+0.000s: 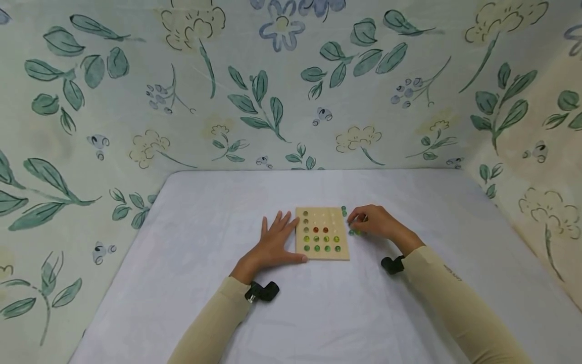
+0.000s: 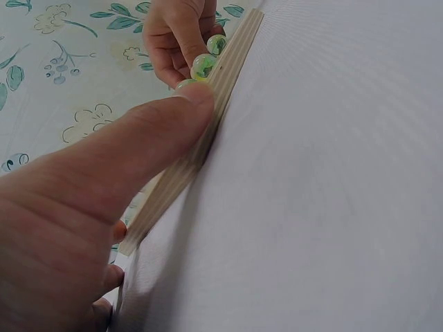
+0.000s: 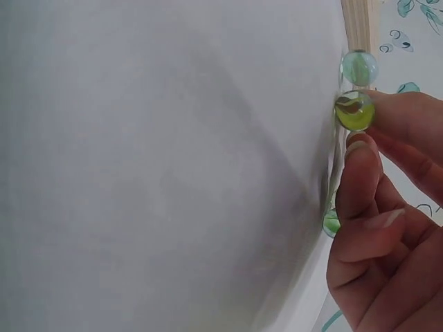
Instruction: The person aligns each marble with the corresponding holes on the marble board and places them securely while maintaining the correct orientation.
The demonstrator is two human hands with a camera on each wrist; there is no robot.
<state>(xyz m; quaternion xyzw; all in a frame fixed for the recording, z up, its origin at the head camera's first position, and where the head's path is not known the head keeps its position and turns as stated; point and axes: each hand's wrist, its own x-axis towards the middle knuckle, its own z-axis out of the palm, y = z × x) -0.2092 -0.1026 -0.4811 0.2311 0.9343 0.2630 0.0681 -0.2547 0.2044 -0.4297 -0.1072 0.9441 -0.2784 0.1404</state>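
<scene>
A square light wooden board [image 1: 323, 255] with rows of hollows lies on the white cloth. Green and yellow-green marbles [image 1: 327, 248] fill its two near rows. Clear greenish marbles [image 1: 305, 221] line its left column, and two red marbles [image 1: 321, 230] sit in the middle row. My left hand [image 1: 273, 247] is spread at the board's left side, thumb touching the near left corner. Beyond the right edge, my right hand [image 1: 375, 222] has bent fingers among loose marbles. A yellow-green marble [image 3: 354, 111] appears in front of its thumb; whether the fingers pinch any marble is unclear.
Two green marbles [image 1: 344, 211] lie off the board's far right corner. A clear green marble [image 3: 358, 67] is close to the board edge, and another green marble [image 3: 332, 223] is partly behind my right fingers. Floral fabric [image 1: 282, 101] rises behind the table.
</scene>
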